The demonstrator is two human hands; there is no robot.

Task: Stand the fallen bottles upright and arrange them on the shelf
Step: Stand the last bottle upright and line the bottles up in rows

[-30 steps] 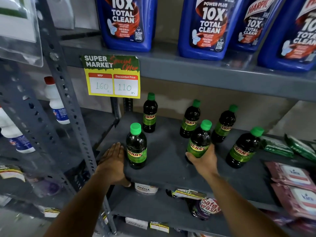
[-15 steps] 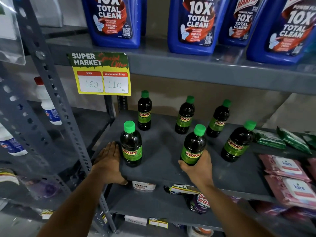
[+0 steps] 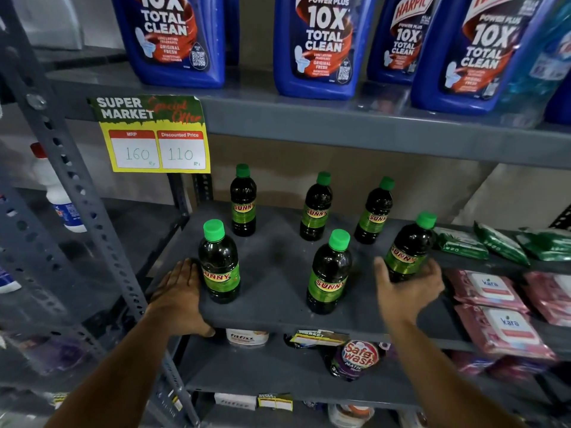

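Note:
Several dark Sunny bottles with green caps stand upright on the grey shelf (image 3: 278, 261). Three stand at the back (image 3: 315, 211). At the front are a left bottle (image 3: 219, 267), a middle bottle (image 3: 329, 273) and a right bottle (image 3: 408, 248), which leans slightly. My left hand (image 3: 179, 291) lies flat on the shelf's front edge, its fingers beside the front-left bottle's base and its thumb hooked under the lip. My right hand (image 3: 408, 288) cups the base of the front-right bottle.
Green packets (image 3: 500, 245) and pink Kara wipe packs (image 3: 494, 307) fill the shelf's right end. Big blue Harpic bottles (image 3: 318, 44) stand on the shelf above, with a price tag (image 3: 157, 137) hanging from it. A grey upright post (image 3: 77, 193) rises at the left.
My right hand let go of the front-middle bottle and moved right to the front-right bottle. My left hand stayed on the shelf edge.

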